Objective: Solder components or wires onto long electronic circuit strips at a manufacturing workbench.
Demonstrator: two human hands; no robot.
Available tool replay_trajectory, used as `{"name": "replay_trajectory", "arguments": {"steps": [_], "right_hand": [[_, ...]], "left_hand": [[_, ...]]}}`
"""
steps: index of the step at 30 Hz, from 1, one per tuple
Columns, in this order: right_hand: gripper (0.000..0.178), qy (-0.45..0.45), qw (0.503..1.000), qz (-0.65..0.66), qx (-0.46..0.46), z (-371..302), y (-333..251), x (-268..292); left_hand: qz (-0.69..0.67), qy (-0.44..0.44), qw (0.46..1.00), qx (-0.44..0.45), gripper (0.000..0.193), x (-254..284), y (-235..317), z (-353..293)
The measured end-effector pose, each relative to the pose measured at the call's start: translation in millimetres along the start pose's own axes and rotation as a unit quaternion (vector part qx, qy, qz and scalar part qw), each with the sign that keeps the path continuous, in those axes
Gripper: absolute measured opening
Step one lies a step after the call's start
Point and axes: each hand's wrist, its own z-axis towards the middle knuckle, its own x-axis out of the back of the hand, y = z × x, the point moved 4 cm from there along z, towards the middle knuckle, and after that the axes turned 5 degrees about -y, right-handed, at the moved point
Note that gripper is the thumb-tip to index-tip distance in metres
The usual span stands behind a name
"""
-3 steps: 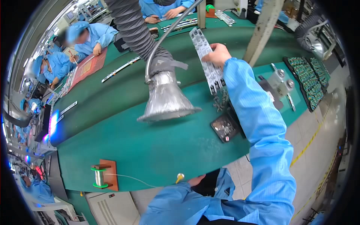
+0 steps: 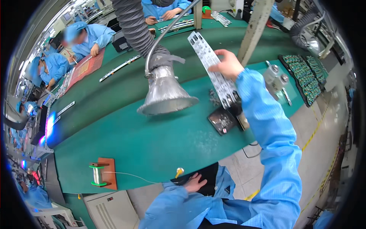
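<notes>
Right hand (image 2: 227, 63): we are gripping the long white circuit-board strip (image 2: 213, 68), fingers closed on it, lifted above the green bench (image 2: 152, 141) for viewing.
Left hand (image 2: 194, 183): we are resting it flat at the bench edge, holding nothing.
Fume hood (image 2: 166, 93): hanging beside the strip.

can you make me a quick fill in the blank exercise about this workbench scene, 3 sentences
1. The right hand holds a long white circuit board strip above the ____ table.
2. The silver funnel-shaped hood hangs from a ribbed grey ____.
3. The left hand rests low at the table's near edge, holding ____.

Missing words: green; hose; nothing
</notes>
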Motion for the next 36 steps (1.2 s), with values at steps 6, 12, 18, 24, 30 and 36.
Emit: {"name": "replay_trajectory", "arguments": {"steps": [6,12,18,24,30,36], "right_hand": [[0.069,-0.064,0.993,0.096,-0.005,-187.9,-22.2,32.2],[0.072,-0.157,0.964,0.211,-0.036,-269.2,-42.1,-18.0],[0.065,-0.211,0.945,0.25,0.018,-282.9,-41.6,-94.3],[0.071,-0.205,0.947,0.244,0.041,-271.5,-26.8,-142.7],[0.061,-0.19,0.928,0.311,0.08,-265.8,-11.1,-156.7],[0.061,-0.183,0.936,0.223,0.199,-266.3,-31.2,-132.3]], "left_hand": [[-0.162,-0.136,0.934,-0.286,0.038,36.2,140.5,-114.9],[-0.462,0.08,0.783,-0.409,0.05,109.6,214.9,-138.4],[-0.591,0.181,0.664,-0.422,0.039,153.0,219.6,-119.1],[-0.646,0.252,0.627,-0.356,0.03,168.7,185.5,-118.8],[-0.659,0.234,0.64,-0.318,0.028,176.2,173.1,-127.3],[-0.515,0.299,0.737,-0.321,0.031,190.6,178.1,-176.1]]}}
